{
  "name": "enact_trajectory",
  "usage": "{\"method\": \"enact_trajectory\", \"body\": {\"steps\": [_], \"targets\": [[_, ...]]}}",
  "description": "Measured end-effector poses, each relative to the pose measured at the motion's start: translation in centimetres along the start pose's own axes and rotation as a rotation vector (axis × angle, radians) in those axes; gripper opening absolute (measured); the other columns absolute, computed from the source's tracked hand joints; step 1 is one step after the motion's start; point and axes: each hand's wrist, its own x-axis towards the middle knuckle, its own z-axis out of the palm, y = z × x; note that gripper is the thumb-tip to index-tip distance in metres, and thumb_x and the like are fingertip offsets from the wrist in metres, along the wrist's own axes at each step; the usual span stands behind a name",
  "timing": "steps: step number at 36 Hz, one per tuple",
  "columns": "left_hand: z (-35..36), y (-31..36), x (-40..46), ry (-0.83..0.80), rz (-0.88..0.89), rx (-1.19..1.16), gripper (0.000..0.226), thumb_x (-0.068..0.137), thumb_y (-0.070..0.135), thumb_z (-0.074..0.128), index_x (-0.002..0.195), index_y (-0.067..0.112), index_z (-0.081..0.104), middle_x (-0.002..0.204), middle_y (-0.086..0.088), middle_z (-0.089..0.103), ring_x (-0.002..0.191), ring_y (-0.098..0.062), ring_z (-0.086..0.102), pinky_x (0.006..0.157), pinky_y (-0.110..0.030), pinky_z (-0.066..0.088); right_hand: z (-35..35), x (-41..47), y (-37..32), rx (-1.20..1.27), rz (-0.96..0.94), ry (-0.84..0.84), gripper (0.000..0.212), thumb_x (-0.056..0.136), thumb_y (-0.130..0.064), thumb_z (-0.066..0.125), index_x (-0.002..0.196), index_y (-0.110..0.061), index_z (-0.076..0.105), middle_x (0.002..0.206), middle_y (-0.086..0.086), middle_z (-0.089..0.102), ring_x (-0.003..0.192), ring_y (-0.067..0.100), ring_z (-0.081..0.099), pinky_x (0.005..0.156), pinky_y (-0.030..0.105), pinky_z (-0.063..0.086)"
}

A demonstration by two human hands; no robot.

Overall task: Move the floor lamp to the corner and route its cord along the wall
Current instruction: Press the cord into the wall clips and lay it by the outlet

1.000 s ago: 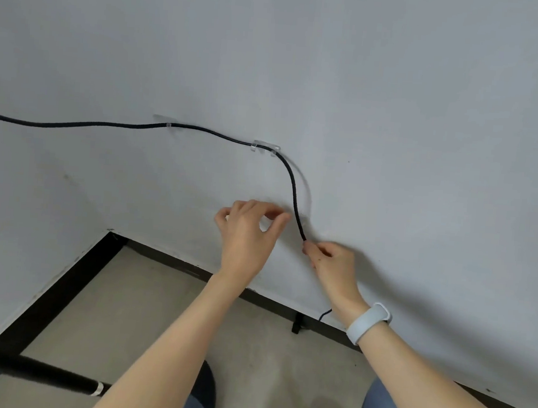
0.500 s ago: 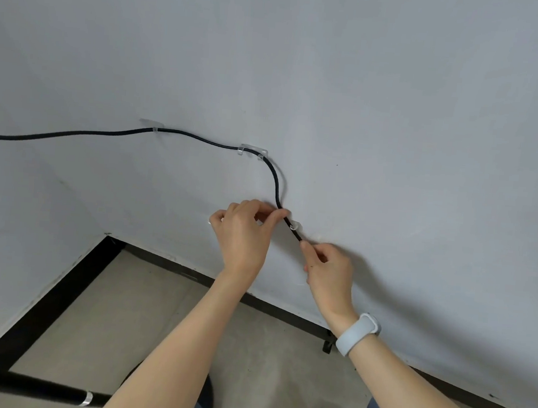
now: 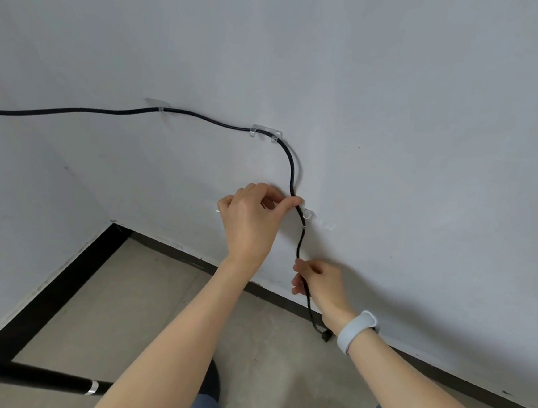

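Cord (image 3: 291,170) pinched at left fingers (image 3: 293,202), lower in right fingers (image 3: 301,266)

The cord (image 3: 210,120) ran along the wall (image 3: 398,101) from the left edge, passing through a left clip (image 3: 160,109) and then a middle clip (image 3: 266,132) to its right. Past that clip it bent downward to a lower clip (image 3: 307,214). The left hand (image 3: 253,222) lay just left of the lower clip, its fingers (image 3: 293,202) touching the cord. The right hand (image 3: 322,285) sat below, around the cord, above the baseboard (image 3: 192,259). The cord's end hung beside the right wrist, above the floor (image 3: 124,305). The lamp pole (image 3: 22,374) crossed the lower left.
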Motion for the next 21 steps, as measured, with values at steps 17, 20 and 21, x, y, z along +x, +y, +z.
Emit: {"method": "enact_trajectory", "body": {"steps": [17,20,21], "targets": [[1.5,-15.8,-11.8,-0.863,-0.428,-0.303,0.039,0.094,0.01,0.047,0.132,0.015,0.047,0.127,0.004,0.052,0.115,-0.007,0.047,0.086,-0.01,0.036,3.7,1.7,2.2,-0.1,-0.194,-0.219,0.017,0.089,-0.012,0.057,0.077,-0.019,0.067,0.066,0.002,0.061,0.055,0.008,0.061,0.063,0.022,0.059],[1.7,-17.1,-12.9,-0.954,-0.404,-0.384,0.026,0.098,0.015,0.04,0.116,0.006,0.057,0.114,0.0,0.06,0.105,0.002,0.053,0.084,-0.001,0.039,3.9,2.1,2.6,-0.021,-0.218,-0.153,0.019,0.089,-0.01,0.055,0.076,-0.019,0.066,0.068,0.003,0.061,0.057,0.01,0.06,0.061,0.019,0.058],[1.5,-17.6,-13.4,-0.966,-0.416,-0.403,0.025,0.098,0.015,0.039,0.108,0.005,0.059,0.107,-0.003,0.063,0.101,-0.001,0.057,0.085,-0.004,0.04,3.8,2.2,2.8,0.009,-0.222,-0.123,0.019,0.089,-0.009,0.055,0.077,-0.019,0.066,0.068,0.003,0.06,0.057,0.01,0.059,0.059,0.018,0.057]]}}
